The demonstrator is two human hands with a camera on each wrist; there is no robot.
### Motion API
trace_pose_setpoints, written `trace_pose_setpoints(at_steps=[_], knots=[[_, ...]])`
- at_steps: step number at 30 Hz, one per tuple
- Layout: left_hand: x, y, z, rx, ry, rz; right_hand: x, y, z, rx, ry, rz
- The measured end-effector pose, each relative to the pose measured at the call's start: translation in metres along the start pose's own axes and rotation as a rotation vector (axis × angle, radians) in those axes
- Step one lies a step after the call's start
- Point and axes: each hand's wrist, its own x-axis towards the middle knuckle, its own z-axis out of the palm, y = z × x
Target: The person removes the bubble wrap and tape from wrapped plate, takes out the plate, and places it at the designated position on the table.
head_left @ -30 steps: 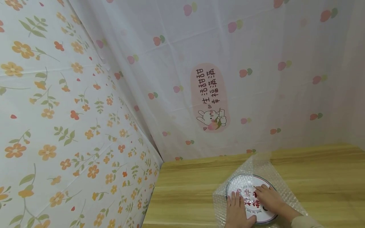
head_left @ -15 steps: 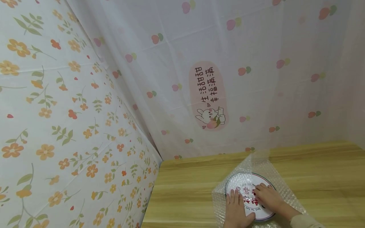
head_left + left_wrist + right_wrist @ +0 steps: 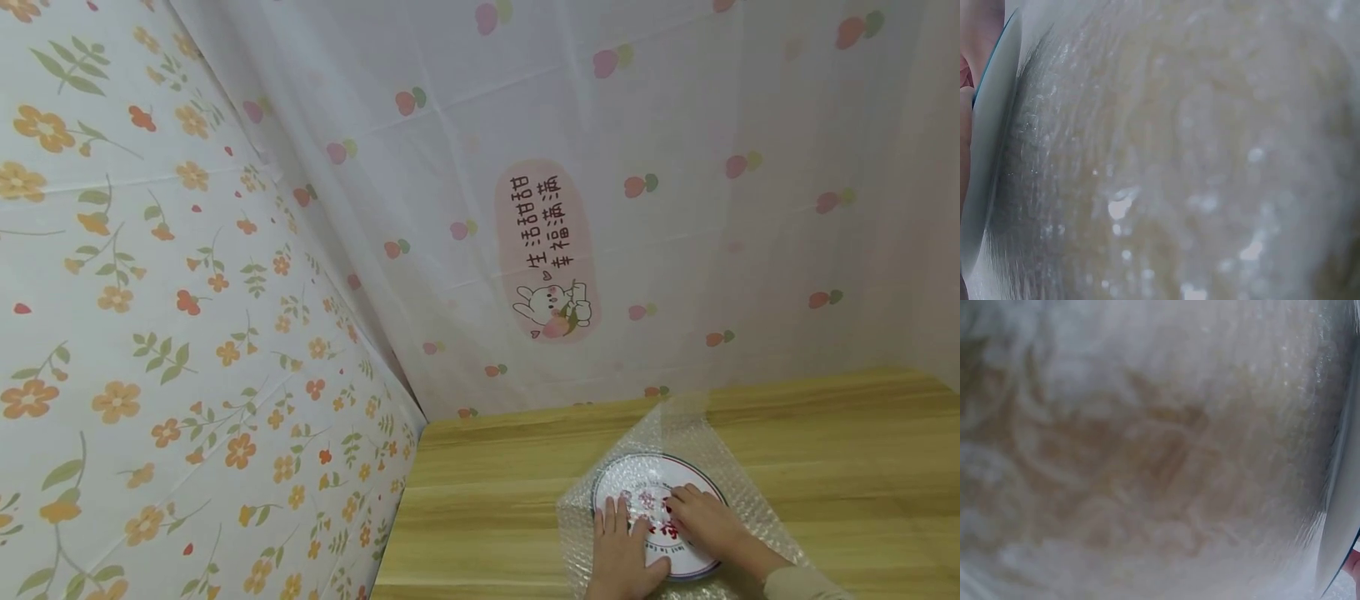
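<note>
A round white plate (image 3: pixel 651 483) with red characters and a dark rim lies face up on a sheet of bubble wrap (image 3: pixel 738 479). On the plate's near left part rests my left hand (image 3: pixel 624 554), its fingers pointing away and its thumb apart from them. My right hand (image 3: pixel 708 523) lies over the plate's right side with its fingers bent at the knuckles; its fingertips are partly hidden. The left wrist view shows the plate's side (image 3: pixel 994 137) low above blurred bubble wrap (image 3: pixel 1147 156). In the right wrist view the plate's edge (image 3: pixel 1341 512) stands at the far right, beside a fingertip (image 3: pixel 1353 565).
Underneath is a wood-grain table (image 3: pixel 495 492). A white curtain (image 3: pixel 675 275) with printed fruits and a rabbit panel hangs behind it. A flower-patterned cloth (image 3: pixel 247 392) borders the left side. A bubble wrap corner (image 3: pixel 686 408) extends toward the table's back edge.
The view has shifted slightly. Both hands stay on the plate with only tiny movements, and the plate keeps its place on the bubble wrap.
</note>
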Motion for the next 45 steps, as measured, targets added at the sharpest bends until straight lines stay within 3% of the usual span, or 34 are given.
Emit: trace_pose_setpoints(at_steps=[7,14,21,26,30,36,39,45], knots=[[0.0,-0.001,0.002,-0.02,-0.011,0.032,-0.005,0.003,0.013,-0.019,0.153,-0.047],[0.005,0.0,0.003,0.015,-0.028,0.069,-0.008,-0.004,0.015,-0.03,0.137,0.013],[0.015,0.002,-0.003,0.047,0.014,0.1,-0.009,-0.006,0.015,0.0,0.169,0.014],[0.024,0.007,-0.012,0.173,0.045,0.134,-0.011,-0.007,0.016,-0.001,0.192,0.008],[0.034,0.013,-0.016,0.288,-0.024,0.152,-0.012,-0.007,0.017,-0.007,0.201,0.006],[0.042,0.022,-0.016,0.343,-0.188,0.19,-0.014,-0.007,0.018,-0.007,0.215,-0.013],[0.044,0.024,-0.015,0.364,-0.212,0.214,-0.015,-0.008,0.019,-0.005,0.226,-0.009],[0.046,0.025,-0.018,0.401,-0.176,0.232,-0.015,-0.01,0.02,-0.009,0.227,0.013]])
